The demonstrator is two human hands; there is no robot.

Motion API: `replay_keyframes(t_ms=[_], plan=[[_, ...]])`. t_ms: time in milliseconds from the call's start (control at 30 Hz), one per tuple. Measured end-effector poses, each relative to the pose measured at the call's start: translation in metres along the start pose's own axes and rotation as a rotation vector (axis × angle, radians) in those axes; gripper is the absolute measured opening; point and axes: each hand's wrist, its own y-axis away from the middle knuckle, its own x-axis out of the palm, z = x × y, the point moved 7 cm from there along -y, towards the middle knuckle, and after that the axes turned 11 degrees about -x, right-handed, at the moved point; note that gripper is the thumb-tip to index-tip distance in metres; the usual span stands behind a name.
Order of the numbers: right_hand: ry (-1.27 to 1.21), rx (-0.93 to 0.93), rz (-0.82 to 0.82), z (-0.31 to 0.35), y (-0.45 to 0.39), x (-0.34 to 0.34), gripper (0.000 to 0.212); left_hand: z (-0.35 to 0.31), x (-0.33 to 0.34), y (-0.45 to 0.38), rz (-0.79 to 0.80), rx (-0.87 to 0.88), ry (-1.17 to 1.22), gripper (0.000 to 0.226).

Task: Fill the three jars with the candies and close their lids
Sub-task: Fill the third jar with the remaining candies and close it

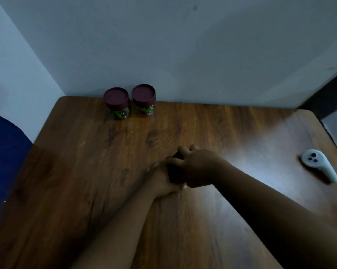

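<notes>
Two small clear jars stand side by side at the table's far edge against the wall, the left jar [117,103] and the right jar [144,100]. Each has a dark maroon lid on and green candies inside. At the table's middle, a third jar [175,171] shows only as a dark shape between my hands. My left hand [161,178] wraps its side from the left. My right hand [197,166] covers its top, fingers curled around what looks like the lid. The jar's contents are hidden.
The brown wooden table [105,162] fills the view. A white handheld controller [319,166] lies near the right edge. A blue seat or cushion [4,152] is beside the left edge. Pale walls meet in a corner behind the jars.
</notes>
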Motion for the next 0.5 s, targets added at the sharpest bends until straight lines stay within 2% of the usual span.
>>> replay_keyframes(t_ms=[100, 200, 333, 433, 500], plan=[[0.025, -0.019, -0.002, -0.006, -0.005, 0.002, 0.1, -0.001, 0.0, -0.003, -0.02, 0.015, -0.011, 0.081], [0.025, -0.045, -0.029, -0.009, -0.003, 0.008, 0.098, 0.001, 0.003, -0.005, -0.057, 0.012, -0.012, 0.091], [-0.034, 0.064, -0.101, -0.005, -0.002, 0.016, 0.095, 0.004, 0.007, -0.008, -0.111, -0.041, -0.02, 0.099], [-0.072, 0.178, -0.117, -0.001, -0.002, 0.022, 0.096, 0.005, 0.008, -0.013, -0.076, -0.035, -0.041, 0.095], [-0.007, 0.104, -0.105, -0.005, -0.003, 0.017, 0.099, 0.006, 0.007, -0.014, -0.06, -0.026, -0.048, 0.096]])
